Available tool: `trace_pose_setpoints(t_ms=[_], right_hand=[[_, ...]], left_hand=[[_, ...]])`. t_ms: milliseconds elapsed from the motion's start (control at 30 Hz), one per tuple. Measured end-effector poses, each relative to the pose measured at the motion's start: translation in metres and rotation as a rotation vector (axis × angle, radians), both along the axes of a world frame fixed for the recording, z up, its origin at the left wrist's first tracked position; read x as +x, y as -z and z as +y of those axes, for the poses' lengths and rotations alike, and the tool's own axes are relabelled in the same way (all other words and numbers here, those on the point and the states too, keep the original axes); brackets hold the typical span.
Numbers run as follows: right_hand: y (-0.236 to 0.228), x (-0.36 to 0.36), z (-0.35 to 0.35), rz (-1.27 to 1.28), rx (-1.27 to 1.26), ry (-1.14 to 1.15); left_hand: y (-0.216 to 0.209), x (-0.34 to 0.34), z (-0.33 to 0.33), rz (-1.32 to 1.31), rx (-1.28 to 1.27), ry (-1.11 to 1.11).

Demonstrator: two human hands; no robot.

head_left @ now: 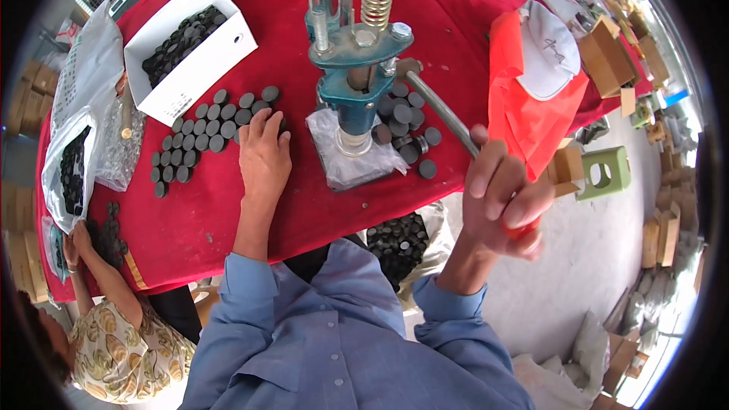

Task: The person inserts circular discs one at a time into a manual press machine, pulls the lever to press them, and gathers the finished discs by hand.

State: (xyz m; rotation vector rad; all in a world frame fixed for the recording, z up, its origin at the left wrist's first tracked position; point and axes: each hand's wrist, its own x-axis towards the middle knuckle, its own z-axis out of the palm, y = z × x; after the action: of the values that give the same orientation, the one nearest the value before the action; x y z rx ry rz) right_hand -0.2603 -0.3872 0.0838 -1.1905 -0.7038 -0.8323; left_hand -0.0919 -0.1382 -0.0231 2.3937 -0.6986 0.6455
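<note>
Metal lever nearest, right hand curled round its red grip; left hand bent over rowed black discs (can't tell if pinching one), beside the press. Partway, I'd judge from here: loose pile opposite, white box beyond well stocked.

A green stool stands on pale floor near cardboard boxes.

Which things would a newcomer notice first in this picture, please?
Probably the teal metal press, upright on the red cloth at upper centre. Next, the dark discs left of it, with the left hand at their edge; and, at right, the bright orange-red bag beyond the right hand, which grips the lever.
</note>
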Motion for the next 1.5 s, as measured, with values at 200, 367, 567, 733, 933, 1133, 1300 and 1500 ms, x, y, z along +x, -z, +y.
trace_pose_setpoints(t_ms=[200, 367, 567, 733, 933, 1133, 1300, 1500], right_hand=[[0.008, 0.007, -0.004, -0.074, -0.009, 0.008], [-0.023, 0.014, -0.01, -0.04, -0.082, -0.025], [-0.078, 0.052, -0.019, 0.025, -0.108, -0.126], [-0.084, 0.061, -0.019, 0.036, -0.124, -0.153], [-0.05, 0.028, -0.011, -0.004, -0.077, -0.092], [0.002, -0.005, 0.003, 0.061, -0.033, 0.008], [0.006, -0.003, -0.003, 0.046, 0.022, 0.042], [-0.03, 0.013, -0.012, 0.001, -0.079, -0.043]], left_hand=[[0.009, 0.003, 0.001, 0.155, -0.124, 0.138], [-0.004, -0.02, 0.004, 0.282, -0.286, 0.095], [-0.02, -0.045, -0.039, 0.349, -0.41, 0.266], [-0.015, -0.04, -0.063, 0.313, -0.359, 0.272], [-0.023, -0.04, -0.057, 0.283, -0.396, 0.295], [-0.014, 0.009, 0.018, -0.021, 0.013, -0.016], [0.004, 0.016, 0.03, 0.027, 0.041, 0.041], [0.003, -0.003, 0.025, 0.246, -0.147, 0.087]])
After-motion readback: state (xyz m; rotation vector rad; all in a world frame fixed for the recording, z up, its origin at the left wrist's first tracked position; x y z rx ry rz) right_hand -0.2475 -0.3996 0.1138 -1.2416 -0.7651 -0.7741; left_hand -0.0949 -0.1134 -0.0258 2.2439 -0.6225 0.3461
